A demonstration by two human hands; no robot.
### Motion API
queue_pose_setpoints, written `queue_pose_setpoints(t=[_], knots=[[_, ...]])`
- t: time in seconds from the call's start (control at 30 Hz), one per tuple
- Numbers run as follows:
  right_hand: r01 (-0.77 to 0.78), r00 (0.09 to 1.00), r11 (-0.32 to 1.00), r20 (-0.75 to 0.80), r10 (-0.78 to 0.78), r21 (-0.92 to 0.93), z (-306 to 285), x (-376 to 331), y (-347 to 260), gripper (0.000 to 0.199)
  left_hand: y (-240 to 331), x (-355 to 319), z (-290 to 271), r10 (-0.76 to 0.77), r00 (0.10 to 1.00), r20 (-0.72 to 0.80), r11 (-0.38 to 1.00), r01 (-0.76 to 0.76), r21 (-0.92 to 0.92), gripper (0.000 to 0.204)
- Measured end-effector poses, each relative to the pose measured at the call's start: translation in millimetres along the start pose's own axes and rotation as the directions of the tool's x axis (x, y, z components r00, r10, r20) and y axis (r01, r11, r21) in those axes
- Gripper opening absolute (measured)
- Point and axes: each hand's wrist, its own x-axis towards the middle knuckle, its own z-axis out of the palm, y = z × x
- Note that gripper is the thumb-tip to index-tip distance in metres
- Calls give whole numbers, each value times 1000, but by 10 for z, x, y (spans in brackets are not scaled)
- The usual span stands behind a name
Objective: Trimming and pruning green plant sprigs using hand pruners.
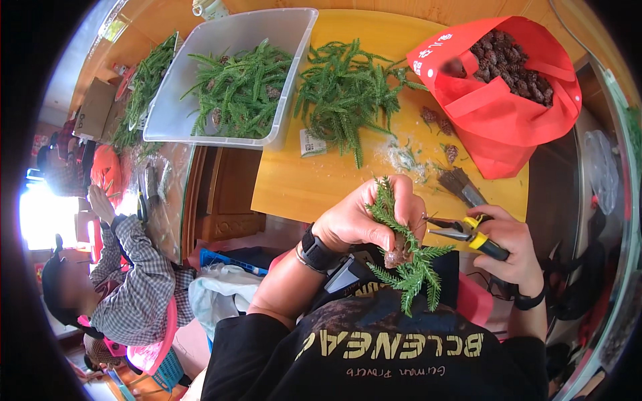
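Conifer sprig (pixel 409 267) clenched in left hand (pixel 364 217), pliers (pixel 468 234) in right hand (pixel 511 250)

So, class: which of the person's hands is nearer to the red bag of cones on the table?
Right. The right hand, gripping yellow-handled pliers, sits just below the red bag. The left hand, holding a green sprig, is farther off to the bag's lower left.

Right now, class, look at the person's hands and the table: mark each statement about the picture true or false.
1. The left hand grips a green sprig. True.
2. The right hand holds a paintbrush. False: it holds yellow-handled pliers.
3. The red bag contains cones. True.
4. The clear plastic tub is empty. False: green sprigs lie in it.
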Motion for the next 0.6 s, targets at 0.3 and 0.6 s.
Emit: queue_pose_setpoints(t=[0.3,0.6], knots=[[54,998,997,-18,-55,-63,33,94,-12,34,58,6,29,-93,995,-27,995,91,-46,36],[60,998,985,-16,-64,-159,24,107,-3,37,30,5,-21,-80,997,-22,996,79,-31,36]])
